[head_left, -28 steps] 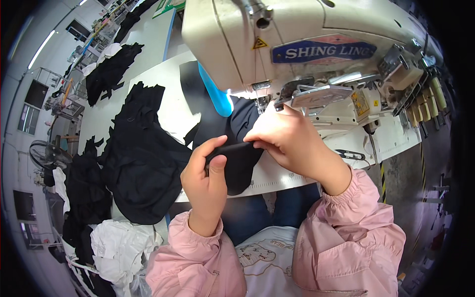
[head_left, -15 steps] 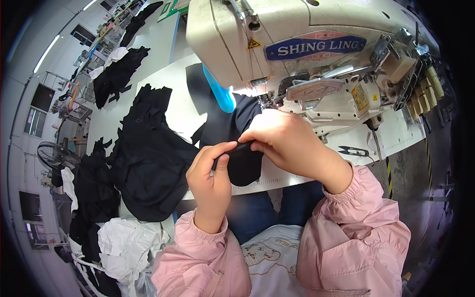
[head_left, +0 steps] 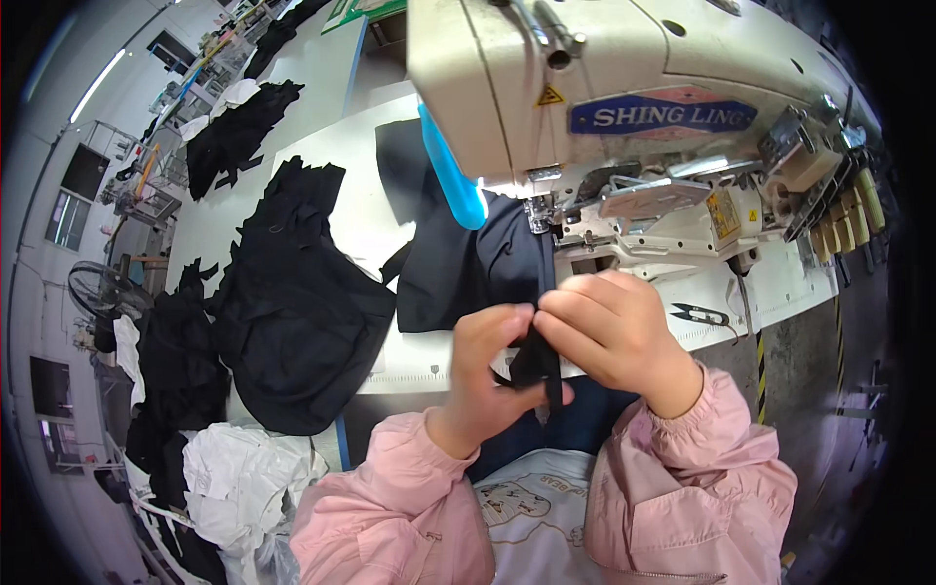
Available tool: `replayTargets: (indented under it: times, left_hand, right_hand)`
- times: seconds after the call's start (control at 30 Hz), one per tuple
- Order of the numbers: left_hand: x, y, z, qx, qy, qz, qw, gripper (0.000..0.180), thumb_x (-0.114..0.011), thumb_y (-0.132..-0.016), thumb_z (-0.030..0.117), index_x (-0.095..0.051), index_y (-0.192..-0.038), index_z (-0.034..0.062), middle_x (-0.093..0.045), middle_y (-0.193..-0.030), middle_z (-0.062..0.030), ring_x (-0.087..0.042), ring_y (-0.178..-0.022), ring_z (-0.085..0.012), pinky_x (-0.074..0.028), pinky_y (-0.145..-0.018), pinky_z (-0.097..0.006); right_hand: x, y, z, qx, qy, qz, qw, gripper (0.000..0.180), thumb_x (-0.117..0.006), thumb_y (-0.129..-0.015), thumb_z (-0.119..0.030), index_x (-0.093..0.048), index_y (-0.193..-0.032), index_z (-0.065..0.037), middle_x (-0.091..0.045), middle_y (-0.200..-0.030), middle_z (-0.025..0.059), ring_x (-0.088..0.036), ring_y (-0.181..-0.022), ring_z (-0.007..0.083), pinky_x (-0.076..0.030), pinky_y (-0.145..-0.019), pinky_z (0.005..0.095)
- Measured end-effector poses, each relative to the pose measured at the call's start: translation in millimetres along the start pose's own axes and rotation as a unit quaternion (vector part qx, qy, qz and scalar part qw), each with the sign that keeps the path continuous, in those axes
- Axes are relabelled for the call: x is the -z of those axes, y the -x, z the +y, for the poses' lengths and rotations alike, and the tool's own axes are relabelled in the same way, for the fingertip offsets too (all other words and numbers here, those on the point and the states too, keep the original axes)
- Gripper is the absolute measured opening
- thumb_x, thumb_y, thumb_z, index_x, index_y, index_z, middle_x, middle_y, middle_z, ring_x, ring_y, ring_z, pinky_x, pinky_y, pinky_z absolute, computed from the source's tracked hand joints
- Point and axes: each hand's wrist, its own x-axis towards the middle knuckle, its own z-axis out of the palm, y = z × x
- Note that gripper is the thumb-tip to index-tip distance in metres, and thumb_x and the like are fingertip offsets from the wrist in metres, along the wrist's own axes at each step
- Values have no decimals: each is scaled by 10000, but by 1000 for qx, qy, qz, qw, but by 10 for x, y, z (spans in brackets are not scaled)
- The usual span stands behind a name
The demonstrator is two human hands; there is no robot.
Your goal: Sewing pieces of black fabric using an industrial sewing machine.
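Black fabric [head_left: 468, 263] lies on the white sewing table, its right edge running up under the presser foot [head_left: 539, 213] of a cream sewing machine [head_left: 526, 78]. At the table's front edge, my left hand [head_left: 492, 366] is closed on the near end of this fabric, where a folded part hangs down. Close against it, my right hand [head_left: 606, 327] pinches the same edge with bent fingers, just in front of the needle area. The fingertips of both hands nearly touch. What lies inside the fold is hidden.
Piled black fabric pieces [head_left: 302, 302] spread over the table's left side. A white plastic bag [head_left: 249, 478] sits at lower left. Thread snips [head_left: 700, 314] lie right of my right hand. A blue guard [head_left: 453, 175] hangs beside the needle.
Both hands have moved nearer to me, drawing the fabric edge out straight from the presser foot. The right hand has left the needle area, and the fabric lies flatter.
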Motion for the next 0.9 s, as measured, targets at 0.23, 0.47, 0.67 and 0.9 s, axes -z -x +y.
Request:
replayTargets:
  times: [0.23, 0.47, 0.67, 0.9]
  left_hand:
    - [-617, -204, -583, -71, -212, 115, 968, 487, -712, -938, 166, -616, -1404, 66, -660, -1351, -96, -623, -1315, -311, -361, -1225, -579]
    - [-30, -574, -622, -152, -217, -41, 963, 308, -693, -802, 112, -797, -1089, 67, -737, -1056, -68, -717, -1032, -292, -566, -919, -427]
    - [149, -914, -398, -54, -156, -167, 972, 345, -742, -684, -4, -757, -1023, 60, -693, -969, -107, -687, -948, -341, -547, -835, -415]
    - [141, -1158, -554, -109, -224, -162, 955, 305, -912, -710, 163, -759, -955, 63, -715, -887, -140, -720, -818, -351, -589, -752, -405]
  right_hand:
    - [-237, 386, -200, -99, -13, 109, 989, 278, -719, -768, -61, -772, -1040, -43, -794, -1046, 112, -737, -731, 240, -546, -577, 325]
    - [-273, 470, -256, -108, -17, 99, 989, 334, -744, -736, 39, -770, -1056, -49, -796, -1070, 102, -709, -680, 215, -499, -547, 314]
    - [-50, 90, -166, -120, 58, 109, 985, 295, -771, -779, -25, -790, -1066, -88, -791, -996, 77, -742, -727, 199, -508, -567, 329]
    - [44, -226, -32, -242, 53, 162, 955, 232, -787, -788, 40, -823, -993, -62, -792, -899, 123, -765, -752, 233, -587, -675, 307]
